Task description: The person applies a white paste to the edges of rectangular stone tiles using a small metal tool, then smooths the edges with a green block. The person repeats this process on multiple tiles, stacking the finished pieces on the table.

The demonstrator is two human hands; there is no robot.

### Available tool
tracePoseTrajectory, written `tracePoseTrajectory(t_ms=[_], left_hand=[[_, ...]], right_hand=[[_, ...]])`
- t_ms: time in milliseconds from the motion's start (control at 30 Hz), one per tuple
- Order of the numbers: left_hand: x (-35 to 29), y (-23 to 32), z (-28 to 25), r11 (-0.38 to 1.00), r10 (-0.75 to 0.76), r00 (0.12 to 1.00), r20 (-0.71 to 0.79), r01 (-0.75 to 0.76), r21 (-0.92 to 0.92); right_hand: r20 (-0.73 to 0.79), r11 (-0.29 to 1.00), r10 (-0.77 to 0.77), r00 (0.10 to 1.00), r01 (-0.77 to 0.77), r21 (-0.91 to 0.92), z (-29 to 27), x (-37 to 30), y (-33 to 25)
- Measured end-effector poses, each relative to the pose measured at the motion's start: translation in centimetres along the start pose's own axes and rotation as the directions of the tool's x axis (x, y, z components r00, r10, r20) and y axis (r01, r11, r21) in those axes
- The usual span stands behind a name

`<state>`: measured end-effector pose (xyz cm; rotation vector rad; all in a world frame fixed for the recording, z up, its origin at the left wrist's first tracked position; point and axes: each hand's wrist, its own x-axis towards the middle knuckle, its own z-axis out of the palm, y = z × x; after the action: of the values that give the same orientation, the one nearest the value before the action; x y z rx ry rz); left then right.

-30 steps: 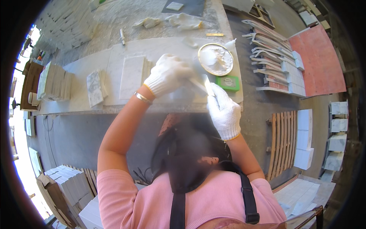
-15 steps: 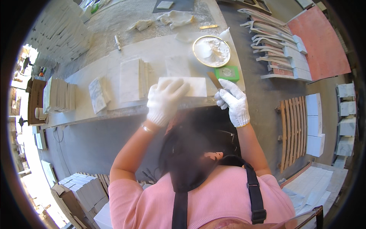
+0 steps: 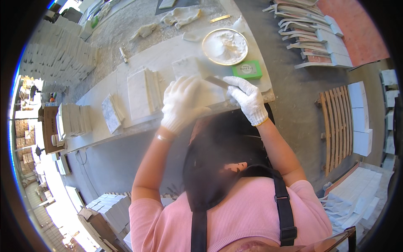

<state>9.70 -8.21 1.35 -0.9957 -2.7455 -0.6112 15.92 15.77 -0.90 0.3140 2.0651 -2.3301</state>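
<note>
In the head view, my left hand [image 3: 182, 103], in a white knit glove, lies with fingers stretched over a white marble tile [image 3: 215, 95] at the table's front edge. The tile is partly covered and blurred. My right hand [image 3: 248, 101], gloved likewise, is closed on a putty knife [image 3: 217, 82]; the thin blade points left, over or against the tile's far side, and contact cannot be told. Beyond it stand a round tub of white paste [image 3: 226, 47] and a green box [image 3: 247, 70]. Another marble tile [image 3: 185, 67] lies behind my left hand.
Left of my hands are a short stack of tiles [image 3: 140, 94], a grey-veined tile [image 3: 111, 114] and a row of upright tiles [image 3: 74, 121]. Loose gloves [image 3: 180, 17] and a marker-like stick [image 3: 123, 55] lie farther back. A wooden pallet [image 3: 337, 128] stands at right.
The putty knife has moved left, its blade now over the tile's far side. My left hand has shifted slightly and its thumb is spread. The whole view has tilted a little.
</note>
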Motion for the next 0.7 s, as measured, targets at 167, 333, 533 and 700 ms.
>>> tracePoseTrajectory(t_ms=[167,333,533,700], left_hand=[[-0.2,0.0,0.2,1.000,-0.013,1.000,-0.024,0.014,0.012],[0.4,0.3,0.1,1.000,-0.008,1.000,0.016,0.007,0.029],[0.6,0.3,0.0,0.999,-0.001,0.998,0.059,-0.002,0.049],[0.5,0.3,0.3,1.000,-0.006,0.999,0.036,0.004,0.029]], right_hand=[[0.011,0.969,-0.084,0.996,0.084,-0.231,-1.3,0.0,-1.0],[-0.025,0.974,0.157,0.987,-0.151,0.167,-1.5,-0.7,0.1],[0.002,0.830,0.316,0.949,-0.277,0.484,0.4,0.3,2.9],[0.066,0.738,0.218,0.974,-0.209,0.641,2.2,2.1,3.9]])
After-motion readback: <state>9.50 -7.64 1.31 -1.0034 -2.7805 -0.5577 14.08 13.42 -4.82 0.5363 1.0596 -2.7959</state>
